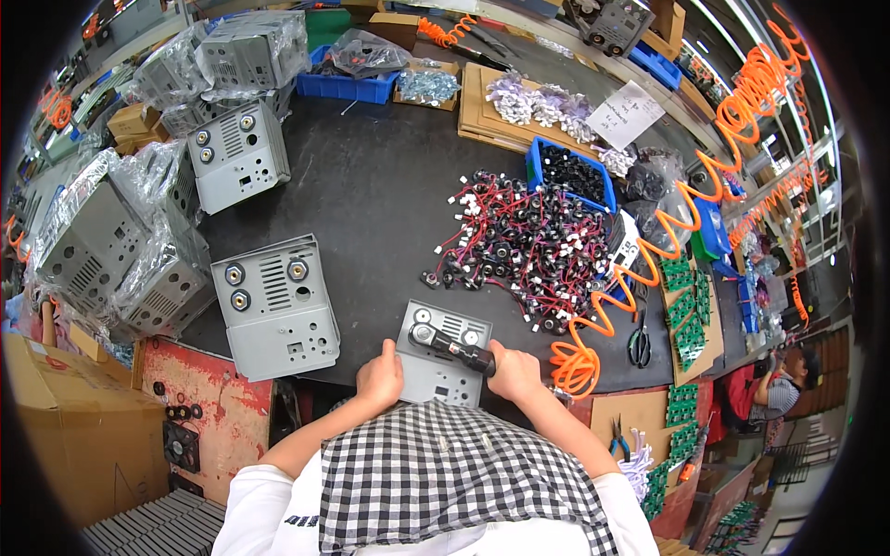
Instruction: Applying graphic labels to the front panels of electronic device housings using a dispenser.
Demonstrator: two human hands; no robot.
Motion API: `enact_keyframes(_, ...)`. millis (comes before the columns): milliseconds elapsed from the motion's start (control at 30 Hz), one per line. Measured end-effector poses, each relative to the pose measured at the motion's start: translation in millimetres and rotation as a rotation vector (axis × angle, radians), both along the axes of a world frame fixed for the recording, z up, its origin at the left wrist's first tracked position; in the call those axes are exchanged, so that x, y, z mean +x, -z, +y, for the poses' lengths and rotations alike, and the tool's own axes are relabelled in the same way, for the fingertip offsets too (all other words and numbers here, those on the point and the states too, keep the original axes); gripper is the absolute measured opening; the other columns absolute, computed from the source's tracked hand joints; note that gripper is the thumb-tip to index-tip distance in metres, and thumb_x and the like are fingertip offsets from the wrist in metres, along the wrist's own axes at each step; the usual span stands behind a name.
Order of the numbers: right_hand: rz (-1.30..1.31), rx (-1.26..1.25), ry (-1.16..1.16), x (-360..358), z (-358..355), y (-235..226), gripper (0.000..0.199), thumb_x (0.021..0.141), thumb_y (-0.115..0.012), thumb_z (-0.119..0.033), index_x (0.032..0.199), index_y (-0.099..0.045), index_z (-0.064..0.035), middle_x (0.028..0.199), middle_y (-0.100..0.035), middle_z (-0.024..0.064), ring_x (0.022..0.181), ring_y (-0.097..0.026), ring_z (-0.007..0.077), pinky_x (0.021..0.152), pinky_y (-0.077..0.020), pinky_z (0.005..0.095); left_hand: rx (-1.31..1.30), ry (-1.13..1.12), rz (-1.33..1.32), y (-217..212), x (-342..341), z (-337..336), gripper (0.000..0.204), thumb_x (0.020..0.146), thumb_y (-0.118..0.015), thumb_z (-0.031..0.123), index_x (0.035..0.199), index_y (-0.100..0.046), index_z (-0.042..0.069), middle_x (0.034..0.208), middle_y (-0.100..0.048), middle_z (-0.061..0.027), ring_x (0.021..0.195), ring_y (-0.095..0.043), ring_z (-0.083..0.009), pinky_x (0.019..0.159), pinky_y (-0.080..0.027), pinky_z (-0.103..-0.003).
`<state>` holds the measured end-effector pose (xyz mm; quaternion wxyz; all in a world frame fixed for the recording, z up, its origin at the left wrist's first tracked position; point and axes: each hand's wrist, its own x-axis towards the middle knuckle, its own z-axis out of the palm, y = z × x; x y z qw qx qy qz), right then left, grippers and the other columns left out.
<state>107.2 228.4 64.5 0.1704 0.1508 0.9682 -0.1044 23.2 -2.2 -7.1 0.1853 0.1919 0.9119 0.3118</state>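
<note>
A grey metal panel (450,332) with round sockets and vent slots lies at the near edge of the dark worktable (371,185). My left hand (381,374) grips the panel's near left corner. My right hand (513,372) is closed around the handle of a black pneumatic wrench (447,346), whose head rests on the panel's left socket. An orange coiled air hose (612,306) trails from the tool to the right and up.
Two more grey panels (276,306) (239,157) lie to the left, with plastic-wrapped ones (111,250) beyond. A heap of red-wired black connectors (528,241) and a blue bin (570,171) sit right of centre. Green circuit boards (688,310) and black pliers (640,345) lie at the right edge.
</note>
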Motion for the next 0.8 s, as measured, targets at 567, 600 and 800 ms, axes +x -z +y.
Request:
enact_keyframes(567,0.493,-0.061,0.491,84,100,-55,0.061,0.060,-0.083,-0.025,0.110,-0.052,-0.0099,0.098,-0.064,0.0136,0.088,-0.064,0.0312,0.076,-0.0495,0.0403,0.239,-0.191,0.232,-93,32,-8,0.032,0.087,-0.056,0.015,0.116,-0.046,0.006,0.078,-0.062,-0.0218,0.071,-0.061,-0.0401,0.060,-0.045,-0.049)
enact_keyframes(600,0.582,-0.059,0.574,94,122,-51,0.062,0.059,-0.083,-0.020,0.110,-0.051,-0.0082,0.098,-0.063,0.0133,0.090,-0.063,0.0311,0.078,-0.0486,0.0397,0.308,-0.255,0.332,-104,33,-16,0.032,0.086,-0.058,0.014,0.115,-0.049,0.006,0.075,-0.061,-0.0206,0.068,-0.061,-0.0387,0.058,-0.045,-0.046)
enact_keyframes(800,0.657,0.207,0.817,155,274,17,0.062,0.068,-0.078,-0.019,0.118,-0.041,-0.0112,0.100,-0.062,0.0171,0.094,-0.061,0.0369,0.078,-0.0452,0.0435,0.526,-0.712,0.494,-135,18,-102,0.027,0.087,-0.058,0.005,0.113,-0.055,-0.001,0.063,-0.052,0.0022,0.057,-0.043,-0.0056,0.053,-0.039,-0.024)
